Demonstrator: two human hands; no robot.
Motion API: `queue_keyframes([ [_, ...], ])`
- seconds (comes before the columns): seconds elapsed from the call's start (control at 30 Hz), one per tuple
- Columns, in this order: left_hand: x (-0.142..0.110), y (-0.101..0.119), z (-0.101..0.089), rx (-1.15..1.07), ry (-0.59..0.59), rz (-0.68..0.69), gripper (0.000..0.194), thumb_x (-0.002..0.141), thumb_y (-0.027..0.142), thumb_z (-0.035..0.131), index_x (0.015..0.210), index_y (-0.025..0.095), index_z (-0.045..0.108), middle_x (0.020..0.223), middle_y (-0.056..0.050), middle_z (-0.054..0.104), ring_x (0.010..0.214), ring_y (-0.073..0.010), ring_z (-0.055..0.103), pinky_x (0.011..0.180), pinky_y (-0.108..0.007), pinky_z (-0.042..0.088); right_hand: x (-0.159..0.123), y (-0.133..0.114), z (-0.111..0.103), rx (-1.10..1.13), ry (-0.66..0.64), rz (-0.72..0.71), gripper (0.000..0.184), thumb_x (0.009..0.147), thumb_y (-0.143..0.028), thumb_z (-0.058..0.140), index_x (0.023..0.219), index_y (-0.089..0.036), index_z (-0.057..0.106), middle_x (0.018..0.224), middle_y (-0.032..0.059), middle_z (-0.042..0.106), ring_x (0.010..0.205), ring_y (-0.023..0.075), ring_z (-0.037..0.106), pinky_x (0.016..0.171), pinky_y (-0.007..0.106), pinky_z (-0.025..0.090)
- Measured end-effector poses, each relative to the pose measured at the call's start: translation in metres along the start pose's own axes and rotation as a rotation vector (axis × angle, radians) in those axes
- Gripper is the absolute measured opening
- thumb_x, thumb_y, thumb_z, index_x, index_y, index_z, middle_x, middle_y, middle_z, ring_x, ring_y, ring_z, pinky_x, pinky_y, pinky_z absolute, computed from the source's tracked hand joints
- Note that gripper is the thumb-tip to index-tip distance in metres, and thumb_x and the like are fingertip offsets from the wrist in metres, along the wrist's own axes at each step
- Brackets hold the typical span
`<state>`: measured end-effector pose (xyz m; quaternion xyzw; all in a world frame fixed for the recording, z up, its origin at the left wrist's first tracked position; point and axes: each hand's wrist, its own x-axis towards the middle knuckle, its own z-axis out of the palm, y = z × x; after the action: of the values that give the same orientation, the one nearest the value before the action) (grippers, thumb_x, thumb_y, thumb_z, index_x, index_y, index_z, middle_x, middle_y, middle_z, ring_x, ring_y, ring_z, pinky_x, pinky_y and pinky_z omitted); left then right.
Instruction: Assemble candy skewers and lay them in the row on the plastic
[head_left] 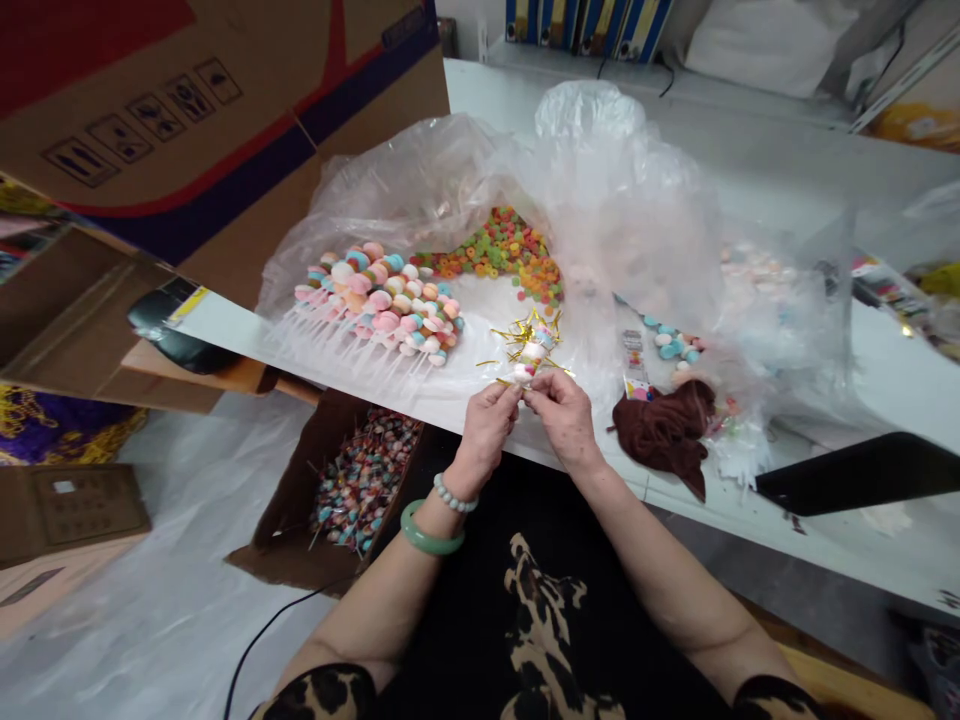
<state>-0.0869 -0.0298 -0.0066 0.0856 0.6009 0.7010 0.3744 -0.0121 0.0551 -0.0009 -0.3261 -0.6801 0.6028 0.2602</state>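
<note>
Candy skewer (531,358) is sitting pinched between your left grip (487,430) and right grip (566,420), gold tinsel (521,335) fanning around it, lollipop carton (289,500) sitting at seven o'clock.

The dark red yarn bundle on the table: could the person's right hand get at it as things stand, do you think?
Probably yes. The right hand is pinching a candy stick, so it would have to let go, but the yarn bundle lies just beside it with nothing apparent between.
</note>
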Motion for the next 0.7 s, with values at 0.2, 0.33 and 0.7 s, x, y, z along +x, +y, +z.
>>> queue_keyframes([
  [0.2,-0.004,0.006,-0.001,0.022,-0.067,0.017,0.045,0.068,0.051,0.073,0.054,0.016,0.049,0.046,0.007,0.034,0.043,-0.0041,0.024,0.042,-0.020,0.016,0.010,-0.003,-0.014,0.424,-0.200,0.302,0.037,0.056,-0.022,0.072,0.091,-0.019,0.061,0.057,-0.0081,0.055,0.051,0.0092,0.048,0.051,0.022,0.035],
  [0.33,-0.009,0.023,-0.014,0.025,-0.514,-0.257,0.045,0.061,0.055,0.077,0.058,0.012,0.062,0.046,0.002,0.044,0.039,-0.0032,0.025,0.040,-0.021,0.011,-0.004,-0.020,-0.035,0.328,-0.528,0.191,0.039,0.064,-0.024,0.072,0.102,-0.019,0.066,0.067,-0.0038,0.064,0.056,0.0115,0.054,0.055,0.025,0.041],
  [0.7,-0.020,0.107,-0.019,0.807,-0.929,-0.077,0.018,0.060,0.029,0.078,0.049,0.020,0.066,0.040,0.001,0.049,0.039,-0.0110,0.038,0.041,-0.024,0.026,-0.061,-0.059,-0.043,-0.942,-0.427,-1.203,0.024,0.086,-0.003,0.045,0.072,-0.019,0.056,0.060,0.0030,0.056,0.054,0.0167,0.048,0.056,0.033,0.032],
])
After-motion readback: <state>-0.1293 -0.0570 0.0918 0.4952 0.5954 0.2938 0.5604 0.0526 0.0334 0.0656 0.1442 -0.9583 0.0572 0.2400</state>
